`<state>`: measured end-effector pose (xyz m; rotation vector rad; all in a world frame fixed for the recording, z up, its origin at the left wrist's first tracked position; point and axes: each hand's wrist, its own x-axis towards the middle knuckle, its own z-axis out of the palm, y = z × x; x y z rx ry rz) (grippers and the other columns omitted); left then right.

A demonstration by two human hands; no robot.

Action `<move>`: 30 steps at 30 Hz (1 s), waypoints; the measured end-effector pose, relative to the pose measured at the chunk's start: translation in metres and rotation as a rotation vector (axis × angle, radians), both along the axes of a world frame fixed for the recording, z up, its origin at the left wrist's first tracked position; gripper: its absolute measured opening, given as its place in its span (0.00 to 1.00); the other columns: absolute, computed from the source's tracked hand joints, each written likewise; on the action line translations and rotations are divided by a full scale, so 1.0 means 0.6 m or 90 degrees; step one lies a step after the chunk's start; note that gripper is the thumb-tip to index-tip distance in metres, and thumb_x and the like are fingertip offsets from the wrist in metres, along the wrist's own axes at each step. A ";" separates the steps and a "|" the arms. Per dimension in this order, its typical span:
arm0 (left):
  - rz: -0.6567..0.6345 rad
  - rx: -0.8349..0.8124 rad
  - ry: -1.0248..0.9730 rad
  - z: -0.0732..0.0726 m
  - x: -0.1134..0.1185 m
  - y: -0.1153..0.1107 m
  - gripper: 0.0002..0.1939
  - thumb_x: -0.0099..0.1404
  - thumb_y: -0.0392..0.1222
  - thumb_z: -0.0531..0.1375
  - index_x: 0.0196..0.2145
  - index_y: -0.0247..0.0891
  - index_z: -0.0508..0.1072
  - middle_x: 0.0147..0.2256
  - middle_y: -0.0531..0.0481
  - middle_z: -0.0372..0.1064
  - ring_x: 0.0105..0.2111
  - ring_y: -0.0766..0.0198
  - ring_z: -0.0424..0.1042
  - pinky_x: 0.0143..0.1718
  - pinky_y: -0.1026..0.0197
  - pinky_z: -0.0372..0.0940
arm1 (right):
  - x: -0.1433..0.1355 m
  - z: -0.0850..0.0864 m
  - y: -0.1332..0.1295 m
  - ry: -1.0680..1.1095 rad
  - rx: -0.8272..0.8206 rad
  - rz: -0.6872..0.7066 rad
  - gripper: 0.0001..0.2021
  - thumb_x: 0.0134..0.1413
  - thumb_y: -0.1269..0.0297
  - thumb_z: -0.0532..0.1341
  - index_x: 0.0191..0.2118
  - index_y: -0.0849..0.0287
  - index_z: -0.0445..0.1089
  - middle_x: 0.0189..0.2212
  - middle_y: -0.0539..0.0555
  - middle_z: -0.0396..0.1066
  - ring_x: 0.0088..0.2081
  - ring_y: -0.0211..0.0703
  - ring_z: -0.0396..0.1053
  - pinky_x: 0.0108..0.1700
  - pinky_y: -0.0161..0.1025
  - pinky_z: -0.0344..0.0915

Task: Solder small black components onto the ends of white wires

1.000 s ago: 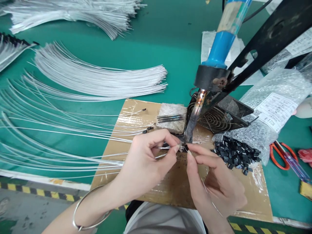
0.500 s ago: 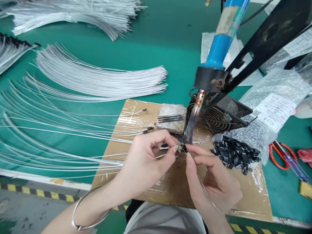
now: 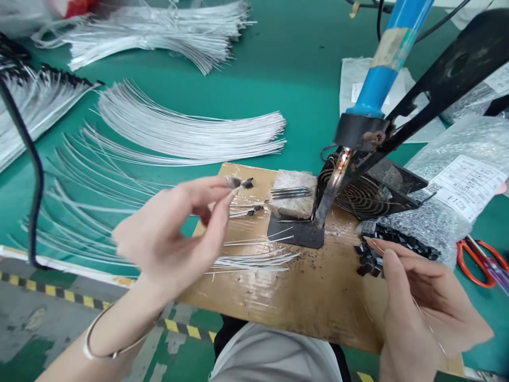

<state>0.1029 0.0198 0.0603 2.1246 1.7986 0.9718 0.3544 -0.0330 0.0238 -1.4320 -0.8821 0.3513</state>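
Observation:
In a pinch of thumb and fingertips, my left hand (image 3: 175,225) holds the end of a white wire with a small black connector (image 3: 247,183) on it, raised over the left part of the cardboard sheet (image 3: 302,307). Loose white wires (image 3: 262,261) lie below that hand, their bare ends on the cardboard. My right hand (image 3: 421,297) is closed on a thin solder wire (image 3: 431,330) that runs back across the palm. Its fingertips are at a pile of small black connectors (image 3: 369,260). Between the hands, a soldering iron (image 3: 332,185) points down from its stand.
A black arm (image 3: 445,74) carries the iron. Beside its tip are a small fan (image 3: 353,185) and a wrapped block (image 3: 292,204) with metal rods on top. Wire bundles (image 3: 191,132) lie at the back left. Bubble wrap (image 3: 449,185) and orange-handled scissors (image 3: 477,262) lie right.
My hands have moved apart from the iron's tip. The left went left and up with the wire and connector; the right moved right to the connector pile, keeping the solder wire.

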 end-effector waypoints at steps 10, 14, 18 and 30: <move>0.047 -0.002 0.052 -0.069 -0.030 0.065 0.04 0.63 0.42 0.65 0.35 0.41 0.81 0.45 0.46 0.81 0.48 0.48 0.77 0.52 0.46 0.69 | 0.018 -0.010 -0.005 0.014 -0.004 -0.003 0.08 0.50 0.70 0.73 0.28 0.58 0.73 0.33 0.54 0.82 0.34 0.43 0.80 0.40 0.39 0.74; 0.013 0.090 0.055 -0.047 -0.028 0.025 0.06 0.66 0.39 0.66 0.41 0.41 0.79 0.46 0.46 0.77 0.48 0.51 0.76 0.51 0.50 0.69 | 0.019 -0.009 -0.003 0.004 -0.001 -0.016 0.08 0.49 0.70 0.73 0.28 0.58 0.73 0.33 0.54 0.82 0.34 0.44 0.80 0.39 0.41 0.76; -0.193 0.012 0.002 -0.031 -0.032 -0.022 0.06 0.65 0.31 0.65 0.37 0.42 0.76 0.40 0.51 0.73 0.39 0.61 0.74 0.41 0.58 0.68 | 0.018 -0.012 -0.002 0.021 0.005 -0.030 0.08 0.49 0.70 0.73 0.28 0.58 0.74 0.32 0.54 0.82 0.32 0.43 0.80 0.40 0.39 0.77; -0.310 -0.050 0.022 -0.064 -0.022 -0.077 0.07 0.66 0.32 0.64 0.42 0.37 0.76 0.41 0.46 0.68 0.36 0.61 0.67 0.36 0.59 0.64 | 0.018 -0.015 -0.007 0.013 -0.015 -0.031 0.09 0.47 0.66 0.74 0.28 0.58 0.73 0.31 0.54 0.81 0.31 0.46 0.80 0.37 0.44 0.79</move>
